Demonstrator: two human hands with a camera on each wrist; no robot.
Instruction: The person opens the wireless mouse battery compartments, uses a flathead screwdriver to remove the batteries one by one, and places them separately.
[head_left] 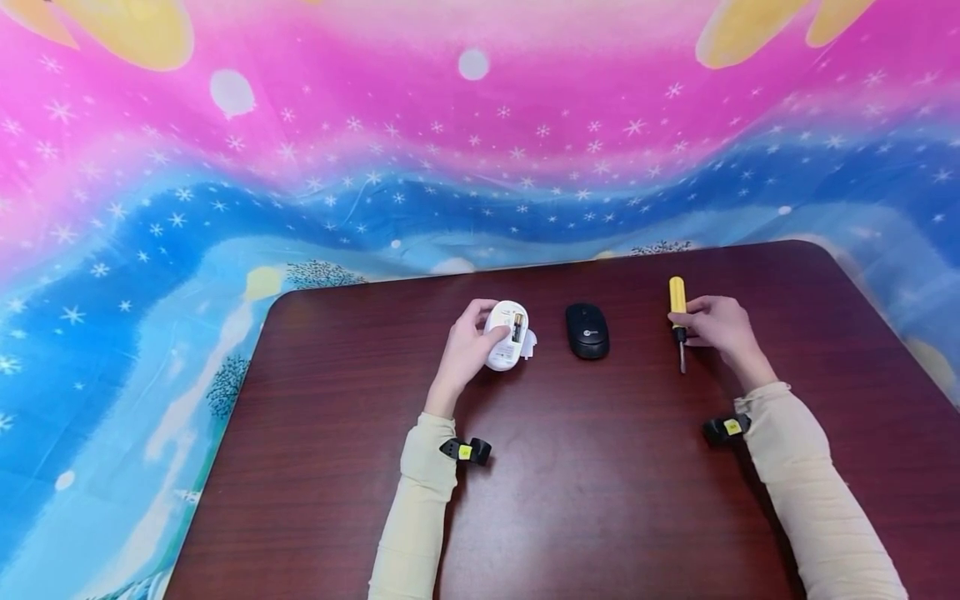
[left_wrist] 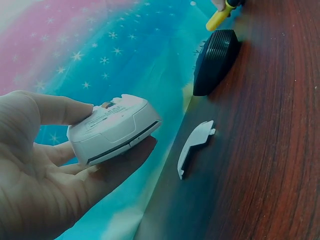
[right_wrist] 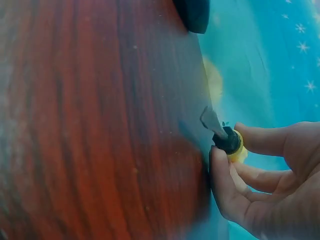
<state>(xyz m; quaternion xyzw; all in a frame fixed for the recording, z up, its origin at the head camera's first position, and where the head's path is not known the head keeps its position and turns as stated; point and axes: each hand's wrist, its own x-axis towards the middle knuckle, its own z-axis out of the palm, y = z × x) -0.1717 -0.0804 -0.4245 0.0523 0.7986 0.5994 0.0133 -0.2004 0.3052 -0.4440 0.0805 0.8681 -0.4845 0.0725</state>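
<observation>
My left hand (head_left: pixel 474 343) grips a white computer mouse (left_wrist: pixel 117 131), thumb on its underside and fingers beneath. The underside faces up in the head view, with a battery (head_left: pixel 517 327) showing in the uncovered compartment. Just right of it, a white battery cover (left_wrist: pixel 196 145) lies on the table, apart from the mouse. Over at the right, my right hand (head_left: pixel 722 325) pinches a yellow-handled screwdriver (head_left: pixel 677 302) between thumb and fingers. Its metal tip (right_wrist: pixel 212 122) points toward me, and whether it touches the table I cannot tell.
Between the hands a black computer mouse (head_left: pixel 587 331) sits on the dark wooden table (head_left: pixel 585 500). The table's far edge runs close behind these things, against a colourful patterned cloth (head_left: pixel 420 150). Each wrist carries a black strap-on camera (head_left: pixel 467 451).
</observation>
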